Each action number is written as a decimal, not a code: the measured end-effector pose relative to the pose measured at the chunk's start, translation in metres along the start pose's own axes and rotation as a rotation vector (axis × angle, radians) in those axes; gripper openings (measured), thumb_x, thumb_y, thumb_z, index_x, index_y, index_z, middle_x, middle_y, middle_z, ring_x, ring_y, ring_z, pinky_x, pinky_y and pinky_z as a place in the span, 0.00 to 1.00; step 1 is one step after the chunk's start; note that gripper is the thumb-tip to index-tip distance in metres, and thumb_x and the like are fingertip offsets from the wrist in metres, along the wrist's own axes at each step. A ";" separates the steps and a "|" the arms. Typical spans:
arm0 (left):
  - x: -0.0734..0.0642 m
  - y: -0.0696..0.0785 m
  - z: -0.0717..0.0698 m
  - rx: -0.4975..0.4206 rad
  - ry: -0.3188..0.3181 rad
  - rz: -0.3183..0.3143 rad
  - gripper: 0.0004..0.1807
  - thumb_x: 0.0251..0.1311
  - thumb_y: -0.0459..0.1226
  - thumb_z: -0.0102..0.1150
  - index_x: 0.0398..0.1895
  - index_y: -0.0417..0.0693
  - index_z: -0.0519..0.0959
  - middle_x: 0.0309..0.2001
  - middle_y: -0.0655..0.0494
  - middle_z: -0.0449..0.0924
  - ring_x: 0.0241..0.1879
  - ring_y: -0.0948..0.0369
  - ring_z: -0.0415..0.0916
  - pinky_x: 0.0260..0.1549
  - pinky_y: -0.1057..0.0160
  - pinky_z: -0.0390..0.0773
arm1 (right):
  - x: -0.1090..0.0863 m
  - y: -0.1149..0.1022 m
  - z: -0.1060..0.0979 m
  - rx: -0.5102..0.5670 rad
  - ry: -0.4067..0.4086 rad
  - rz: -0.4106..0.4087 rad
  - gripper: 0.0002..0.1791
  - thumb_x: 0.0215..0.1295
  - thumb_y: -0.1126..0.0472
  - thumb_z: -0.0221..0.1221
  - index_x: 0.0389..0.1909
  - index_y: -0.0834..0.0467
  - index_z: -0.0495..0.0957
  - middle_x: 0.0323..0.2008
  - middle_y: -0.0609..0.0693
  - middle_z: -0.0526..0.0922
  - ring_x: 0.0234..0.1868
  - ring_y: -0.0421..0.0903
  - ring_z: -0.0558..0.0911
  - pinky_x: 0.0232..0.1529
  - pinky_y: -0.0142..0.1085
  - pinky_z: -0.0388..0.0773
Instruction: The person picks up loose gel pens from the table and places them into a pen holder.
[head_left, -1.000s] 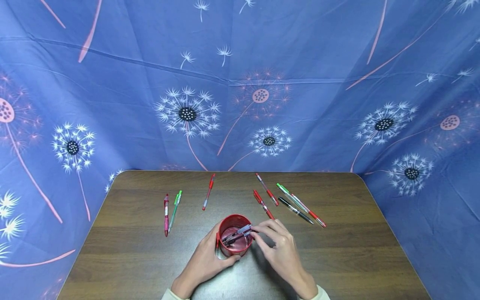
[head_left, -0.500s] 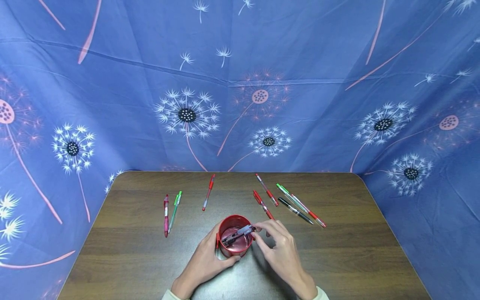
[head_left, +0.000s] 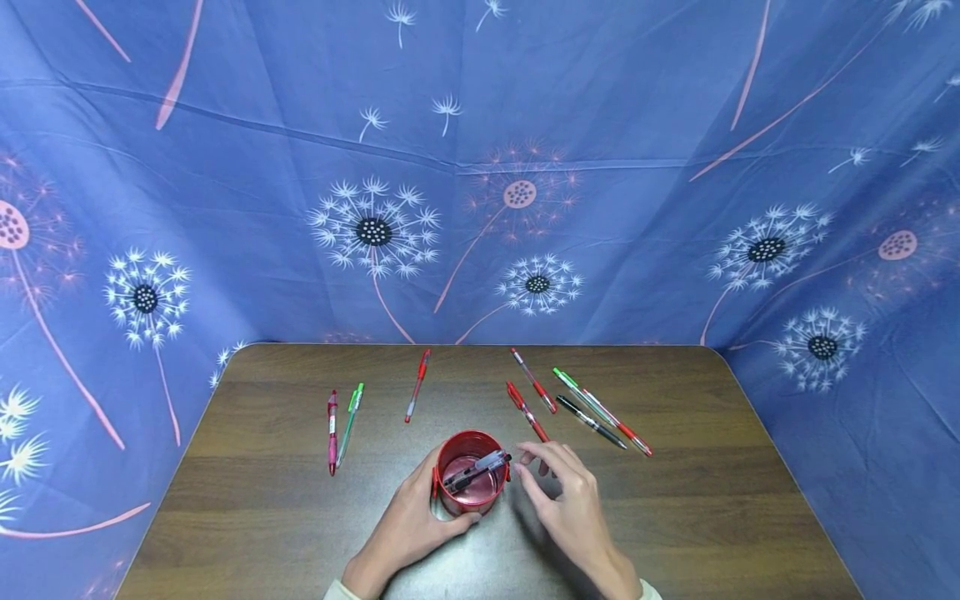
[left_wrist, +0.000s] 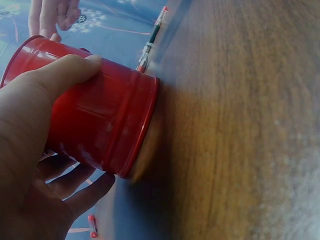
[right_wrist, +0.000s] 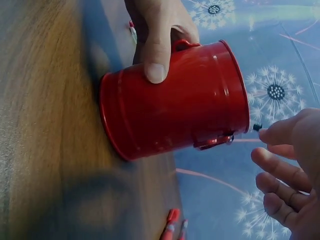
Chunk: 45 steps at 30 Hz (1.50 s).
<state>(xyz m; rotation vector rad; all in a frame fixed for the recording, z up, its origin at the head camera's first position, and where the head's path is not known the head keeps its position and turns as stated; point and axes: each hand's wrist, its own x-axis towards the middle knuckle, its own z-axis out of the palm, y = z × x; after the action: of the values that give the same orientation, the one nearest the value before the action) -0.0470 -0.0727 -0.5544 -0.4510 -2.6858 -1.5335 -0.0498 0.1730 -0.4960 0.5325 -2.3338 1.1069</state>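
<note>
Head view: left hand (head_left: 405,518) is wrapped around a red cylindrical metal cup (head_left: 468,442), near the front of the brown wood-grain counter (head_left: 690,500); likely steadying it, mouth up. Inside, a slim black-and-clear plastic pen (head_left: 477,471) (maybe two overlapped, can't tell) leans slantwise with one end at the rim; looks too long to lie flat in there. Right hand (head_left: 567,496): fingers loosely bent, nothing gripped, fingertips just beside that pen end. Loose on the counter: pink-barrelled pen (head_left: 332,433) and green-clipped clear pen (head_left: 349,425) on the left, red-and-clear pen (head_left: 417,385) beyond the cup, black-barrelled pen (head_left: 591,422) among red and green ones on the right. Spread seems to leave each one pickable.

Left wrist view: thumb across the near wall, fingers round the other side. Grip brackets the body, probably to leave the mouth free. Base is down at the counter; full contact not confirmed.

Right wrist view: pen's dark tip pokes past the rim by the nearest fingertip; touching or just apart, can't tell.
</note>
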 end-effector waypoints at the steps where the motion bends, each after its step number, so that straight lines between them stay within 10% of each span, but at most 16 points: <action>1: 0.000 0.000 0.000 -0.002 0.000 0.001 0.56 0.46 0.51 0.88 0.79 0.71 0.65 0.69 0.73 0.74 0.69 0.66 0.74 0.67 0.50 0.79 | 0.000 0.001 -0.001 -0.003 0.002 0.008 0.19 0.58 0.71 0.76 0.50 0.54 0.88 0.38 0.43 0.87 0.34 0.42 0.80 0.35 0.26 0.74; 29: -0.001 -0.001 0.000 -0.010 -0.006 -0.010 0.57 0.46 0.50 0.88 0.79 0.72 0.64 0.70 0.74 0.74 0.69 0.64 0.75 0.66 0.50 0.79 | -0.033 0.064 -0.032 -0.239 -0.046 0.221 0.16 0.55 0.70 0.78 0.45 0.60 0.88 0.35 0.42 0.84 0.31 0.41 0.80 0.29 0.34 0.76; 45: 0.000 0.000 0.000 -0.004 -0.013 -0.005 0.56 0.47 0.50 0.88 0.79 0.72 0.64 0.70 0.74 0.73 0.69 0.63 0.75 0.67 0.50 0.79 | -0.014 0.117 -0.070 -0.333 -0.011 0.236 0.13 0.58 0.69 0.77 0.44 0.60 0.88 0.33 0.46 0.85 0.29 0.41 0.80 0.27 0.35 0.73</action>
<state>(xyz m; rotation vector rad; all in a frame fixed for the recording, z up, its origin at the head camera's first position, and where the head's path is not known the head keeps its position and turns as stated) -0.0468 -0.0728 -0.5547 -0.4567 -2.6958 -1.5432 -0.0827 0.2995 -0.5361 0.1440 -2.5683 0.7844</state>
